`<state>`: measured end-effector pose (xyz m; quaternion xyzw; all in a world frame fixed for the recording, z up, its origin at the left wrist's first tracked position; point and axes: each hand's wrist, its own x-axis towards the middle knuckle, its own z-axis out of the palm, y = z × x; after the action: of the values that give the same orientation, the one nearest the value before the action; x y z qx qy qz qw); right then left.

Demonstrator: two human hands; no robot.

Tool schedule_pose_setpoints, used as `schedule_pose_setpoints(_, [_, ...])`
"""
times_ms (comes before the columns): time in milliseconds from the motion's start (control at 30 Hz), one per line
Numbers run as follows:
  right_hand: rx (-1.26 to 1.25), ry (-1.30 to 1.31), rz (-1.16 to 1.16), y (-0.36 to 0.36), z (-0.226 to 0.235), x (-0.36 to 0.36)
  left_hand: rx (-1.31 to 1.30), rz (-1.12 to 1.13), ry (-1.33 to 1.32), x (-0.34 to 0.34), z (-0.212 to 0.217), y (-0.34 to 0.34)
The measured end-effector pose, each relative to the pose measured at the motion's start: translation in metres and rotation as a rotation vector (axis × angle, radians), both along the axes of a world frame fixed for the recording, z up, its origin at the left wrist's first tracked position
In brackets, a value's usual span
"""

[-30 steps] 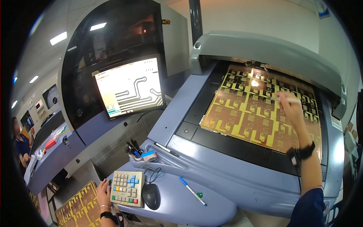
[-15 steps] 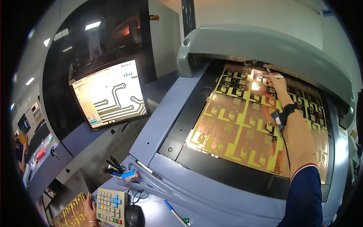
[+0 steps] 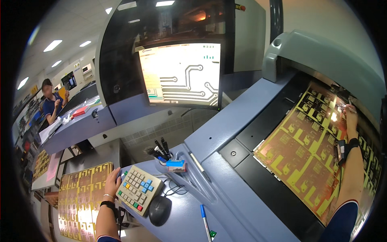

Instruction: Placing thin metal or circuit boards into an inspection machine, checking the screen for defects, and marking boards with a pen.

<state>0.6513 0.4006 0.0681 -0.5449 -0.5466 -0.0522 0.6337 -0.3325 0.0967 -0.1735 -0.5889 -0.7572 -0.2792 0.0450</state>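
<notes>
On the copper-and-yellow circuit board panel (image 3: 298, 161), my right hand (image 3: 350, 114) rests near the far end, under the grey machine hood. Its fingers are pinched round a slim, pale, pen-like thing, mostly hidden. A dark strap with a small box and cord circles that wrist. My left hand (image 3: 113, 183) lies at the left edge of the beige keypad (image 3: 139, 189), fingers stretched out and holding nothing visible. A black mouse (image 3: 160, 211) sits just right of the keypad. The monitor (image 3: 181, 76) shows magnified circuit traces.
A blue-capped pen (image 3: 205, 222), another pen (image 3: 199, 166) and a pen holder (image 3: 165, 155) stand or lie on the blue ledge. More panels (image 3: 82, 201) rest on a lower table at left. The grey hood (image 3: 322, 56) arches over the bed. A co-worker (image 3: 54, 103) stands far left.
My view has swung left, so the monitor, keypad and panel sit further right. More of my left forearm and the lower table shows. Both hands stay at about the same spots.
</notes>
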Motion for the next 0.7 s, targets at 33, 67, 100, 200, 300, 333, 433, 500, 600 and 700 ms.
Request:
schedule_pose_setpoints(33, [-0.053,0.089,0.232,-0.003,0.002,-0.007,-0.002,0.006,0.011,0.0,0.0,-0.002])
schedule_pose_setpoints(67, [-0.051,0.091,0.217,0.0,0.002,-0.01,-0.009,0.021,0.015,-0.001,0.001,-0.005])
schedule_pose_setpoints(100, [-0.046,0.09,0.189,0.0,0.003,-0.009,-0.002,0.012,0.014,-0.001,0.0,-0.003])
schedule_pose_setpoints(200, [-0.034,0.098,0.202,-0.003,0.004,-0.012,-0.003,0.002,0.01,0.0,0.002,0.0])
schedule_pose_setpoints(300, [-0.065,0.02,0.114,-0.006,0.006,-0.024,-0.004,0.009,0.005,0.003,0.004,-0.001])
schedule_pose_setpoints(333, [-0.066,0.019,0.117,-0.007,0.008,-0.026,0.001,0.015,0.002,0.003,0.005,-0.001])
schedule_pose_setpoints(433, [-0.092,-0.071,0.056,-0.006,0.007,-0.021,0.019,-0.004,0.011,0.001,0.004,0.0])
schedule_pose_setpoints(500, [-0.014,-0.002,0.088,0.001,0.002,-0.002,0.022,-0.005,0.0,0.003,0.005,0.002])
schedule_pose_setpoints(600, [-0.008,-0.051,-0.004,0.006,0.002,0.012,0.024,0.0,-0.004,0.003,0.005,0.001])
schedule_pose_setpoints(700, [-0.045,0.001,0.089,0.008,0.0,0.007,0.024,0.004,-0.005,0.002,0.004,-0.001])
